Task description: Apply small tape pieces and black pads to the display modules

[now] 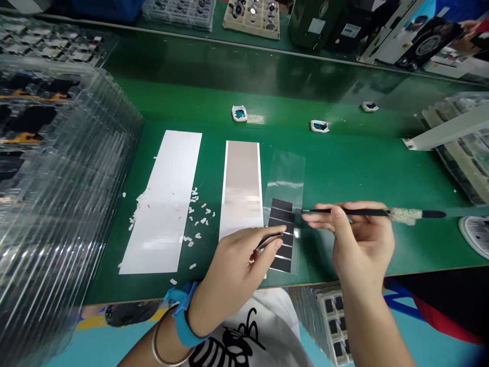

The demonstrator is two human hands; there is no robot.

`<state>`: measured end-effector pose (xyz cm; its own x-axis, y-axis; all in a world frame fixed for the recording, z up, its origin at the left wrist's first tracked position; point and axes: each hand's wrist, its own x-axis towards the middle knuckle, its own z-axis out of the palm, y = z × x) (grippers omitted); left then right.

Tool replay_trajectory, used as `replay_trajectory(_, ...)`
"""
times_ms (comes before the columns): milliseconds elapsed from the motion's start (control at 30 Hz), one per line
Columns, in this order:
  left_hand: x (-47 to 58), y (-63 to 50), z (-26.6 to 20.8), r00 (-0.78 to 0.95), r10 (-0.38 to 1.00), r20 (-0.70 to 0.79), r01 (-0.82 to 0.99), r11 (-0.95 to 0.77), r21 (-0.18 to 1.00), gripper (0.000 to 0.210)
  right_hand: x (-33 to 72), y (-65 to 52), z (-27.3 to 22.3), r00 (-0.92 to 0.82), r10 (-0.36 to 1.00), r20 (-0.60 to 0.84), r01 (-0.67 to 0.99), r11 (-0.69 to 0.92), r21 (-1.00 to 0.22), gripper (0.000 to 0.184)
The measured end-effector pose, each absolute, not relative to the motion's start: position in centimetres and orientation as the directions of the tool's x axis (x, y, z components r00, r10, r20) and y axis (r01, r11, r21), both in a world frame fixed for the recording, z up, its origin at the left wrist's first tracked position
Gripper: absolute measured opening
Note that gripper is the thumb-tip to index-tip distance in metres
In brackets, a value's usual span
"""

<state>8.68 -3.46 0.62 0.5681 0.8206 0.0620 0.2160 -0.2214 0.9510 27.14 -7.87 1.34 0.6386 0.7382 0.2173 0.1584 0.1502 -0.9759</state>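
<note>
The green counter (pixel 367 173) carries everything here, and at its left side stands a tall stack (pixel 76 219) of clear trays. Next in size is the white sheet (pixel 160 204), which lies flat near this stack, then the beige sheet (pixel 242 183) with white borders, in the middle. At the far edge, to the right, two dark boxes (pixel 303 24) (pixel 346 15) each bear a white label (pixel 317 26) (pixel 350 30); its writing is too small to be read. The person's shirt (pixel 239 339) has a black printed drawing.

The clear film (pixel 286 171) lies just beside the beige sheet, on its right. The left hand (pixel 233 265) is above the lower part of both, its thumb and index finger brought close together around a thin dark piece (pixel 269 238). This piece is over the row of black strips (pixel 282 251) on the film. The right hand (pixel 359 242) holds a slim tool (pixel 405 215), wrapped partly with pale tape. The tool points left, and its tip is at the right edge of the film; I cannot tell if they touch.

Three small frames (pixel 239 113) (pixel 320 126) (pixel 370 106) are beyond the film, well apart from the hands. Smallest are the pale scraps (pixel 197 235), scattered around the white sheet
</note>
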Motion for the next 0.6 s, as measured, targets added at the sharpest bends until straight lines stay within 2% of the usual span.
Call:
replay_trajectory(133,8.7,-3.4,0.7,0.532,0.839,0.114,0.210,-0.262,0.942,0.031,23.6,-9.0,2.6,0.637,0.710,0.301,0.156,0.264,-0.952,0.014)
replay_trajectory(267,8.4,-3.2,1.0,0.559,0.807,0.191,0.160,-0.331,0.930,0.041,19.8,-9.1,3.0,0.595,0.671,0.443,0.199,0.411,-0.890,0.021)
replay_trajectory(400,7.9,-3.2,1.1,0.577,0.781,0.239,0.112,-0.365,0.924,0.051,18.2,-8.7,2.7,0.590,0.638,0.495,0.235,0.451,-0.861,0.024)
replay_trajectory(600,7.3,-3.3,1.1,0.588,0.786,0.192,0.090,-0.299,0.950,0.048,18.0,-8.4,2.3,0.582,0.611,0.537,0.278,0.471,-0.837,0.030)
